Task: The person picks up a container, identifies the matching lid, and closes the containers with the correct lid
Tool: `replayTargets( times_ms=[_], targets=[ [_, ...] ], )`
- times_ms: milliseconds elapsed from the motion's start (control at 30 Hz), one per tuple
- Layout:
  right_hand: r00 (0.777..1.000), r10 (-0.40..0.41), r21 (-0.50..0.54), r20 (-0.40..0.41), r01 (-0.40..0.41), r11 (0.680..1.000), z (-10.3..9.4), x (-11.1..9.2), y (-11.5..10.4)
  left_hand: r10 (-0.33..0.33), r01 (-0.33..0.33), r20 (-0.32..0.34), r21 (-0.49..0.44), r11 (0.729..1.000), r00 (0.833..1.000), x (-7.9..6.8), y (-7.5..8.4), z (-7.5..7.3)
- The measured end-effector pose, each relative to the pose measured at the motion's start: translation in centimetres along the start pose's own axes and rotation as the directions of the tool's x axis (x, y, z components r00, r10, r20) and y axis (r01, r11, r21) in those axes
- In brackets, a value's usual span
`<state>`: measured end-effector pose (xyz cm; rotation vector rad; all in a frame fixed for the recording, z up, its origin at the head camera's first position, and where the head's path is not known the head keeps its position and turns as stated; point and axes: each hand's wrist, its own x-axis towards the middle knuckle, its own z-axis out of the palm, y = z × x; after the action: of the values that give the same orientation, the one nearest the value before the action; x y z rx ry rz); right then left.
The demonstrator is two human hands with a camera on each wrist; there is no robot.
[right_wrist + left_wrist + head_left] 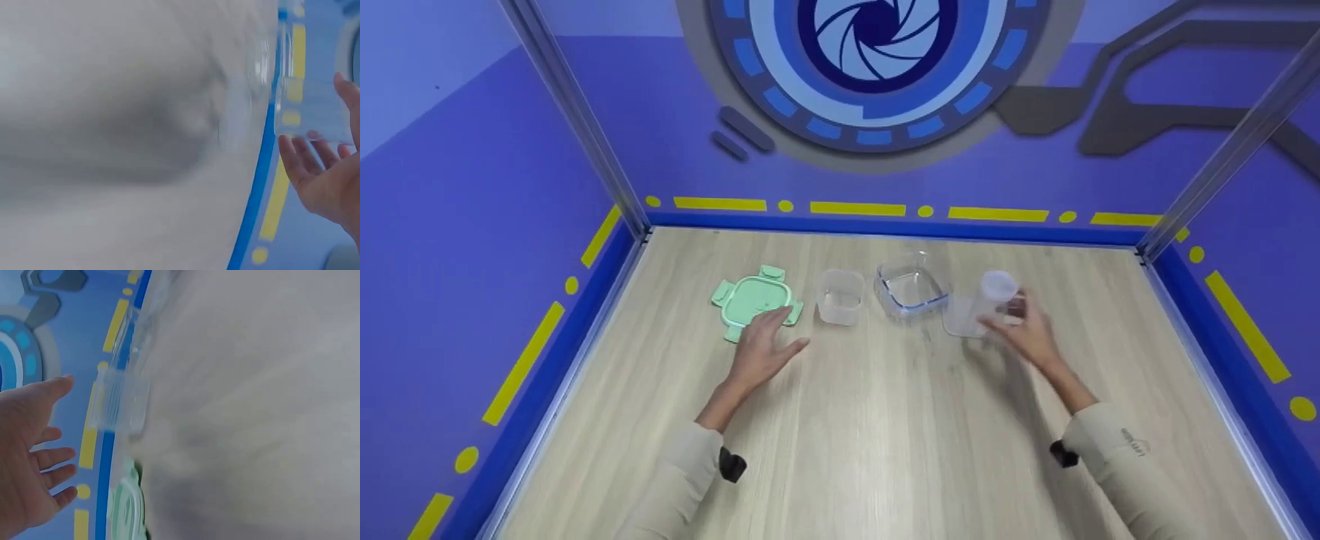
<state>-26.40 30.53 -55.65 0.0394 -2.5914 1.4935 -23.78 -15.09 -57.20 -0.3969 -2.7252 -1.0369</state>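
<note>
My right hand (1029,334) holds a clear cylindrical cup (997,289) at the right of the row. In the right wrist view the thumb is on one side of the clear cup (312,109) and the fingers are on the other. My left hand (761,352) hovers by the near edge of a green clip-on lid (754,298), its fingers spread and holding nothing. The left wrist view shows that hand (28,450) with palm and fingers apart from everything.
Between the hands stand a frosted square tub (840,298) and a clear square container (913,289) with a blue-tinted rim. A flat translucent lid (960,316) lies beside the cup. Blue panels (840,180) wall in the wooden table (870,435).
</note>
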Motion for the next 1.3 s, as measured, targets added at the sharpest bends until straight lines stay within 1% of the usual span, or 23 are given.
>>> replayTargets(
  times_ms=[100,200,233,300,400,467,567,633,733,867,967,1067,1167,1233,1300],
  targets=[
    [0.996,0.062,-0.018,-0.056,-0.063,0.998,-2.4,1.5,0.8,-0.056,0.055,0.015,0.031,0.998,0.998,-0.6,-1.3,-1.1],
    [0.984,0.15,-0.035,-0.094,-0.154,0.988,-4.1,2.5,2.0,-0.107,0.105,0.04,0.054,0.993,0.993,-1.2,-2.3,-1.5],
    [0.978,0.181,-0.035,-0.107,-0.186,0.982,-4.6,2.7,2.4,-0.116,0.112,0.049,0.062,0.992,0.992,-1.5,-2.6,-1.5],
    [0.962,0.234,-0.041,-0.139,-0.242,0.969,-5.3,3.2,3.1,-0.124,0.12,0.067,0.069,0.99,0.99,-1.8,-3.1,-1.6],
    [0.934,0.302,-0.021,-0.192,-0.312,0.95,-6.6,3.4,4.4,-0.124,0.117,0.106,0.066,0.991,0.987,-2.1,-3.4,-1.4],
    [0.916,0.336,-0.021,-0.218,-0.348,0.937,-7.2,3.6,5.1,-0.123,0.116,0.112,0.07,0.991,0.986,-2.2,-3.5,-1.3],
    [0.899,0.379,-0.028,-0.221,-0.394,0.919,-7.7,3.7,6.1,-0.137,0.129,0.105,0.082,0.988,0.985,-2.2,-3.7,-1.4],
    [0.893,0.401,-0.037,-0.205,-0.416,0.909,-7.9,3.6,6.7,-0.144,0.135,0.101,0.091,0.987,0.984,-2.2,-3.8,-1.4],
    [0.902,0.398,-0.064,-0.166,-0.412,0.909,-8.0,3.4,7.2,-0.151,0.142,0.096,0.097,0.985,0.984,-2.3,-3.9,-1.4],
    [0.92,0.376,-0.069,-0.108,-0.384,0.921,-7.9,3.3,7.3,-0.141,0.132,0.083,0.109,0.985,0.987,-2.5,-4.0,-1.4],
    [0.92,0.39,-0.098,-0.022,-0.39,0.915,-8.2,3.0,7.2,-0.137,0.127,0.084,0.111,0.986,0.987,-2.5,-3.9,-1.3],
    [0.908,0.404,-0.184,0.11,-0.381,0.906,-9.2,2.7,7.0,-0.143,0.133,0.09,0.109,0.985,0.986,-2.3,-3.8,-1.2],
    [0.883,0.405,-0.287,0.237,-0.334,0.898,-10.3,2.3,6.5,-0.14,0.129,0.081,0.13,0.983,0.987,-1.9,-4.0,-1.2],
    [0.863,0.407,-0.356,0.299,-0.295,0.887,-10.8,1.9,6.1,-0.134,0.123,0.064,0.149,0.981,0.989,-1.7,-4.3,-1.3],
    [0.85,0.397,-0.417,0.346,-0.239,0.877,-11.2,1.4,5.7,-0.127,0.118,0.043,0.167,0.979,0.991,-1.5,-4.6,-1.5]
  ],
)
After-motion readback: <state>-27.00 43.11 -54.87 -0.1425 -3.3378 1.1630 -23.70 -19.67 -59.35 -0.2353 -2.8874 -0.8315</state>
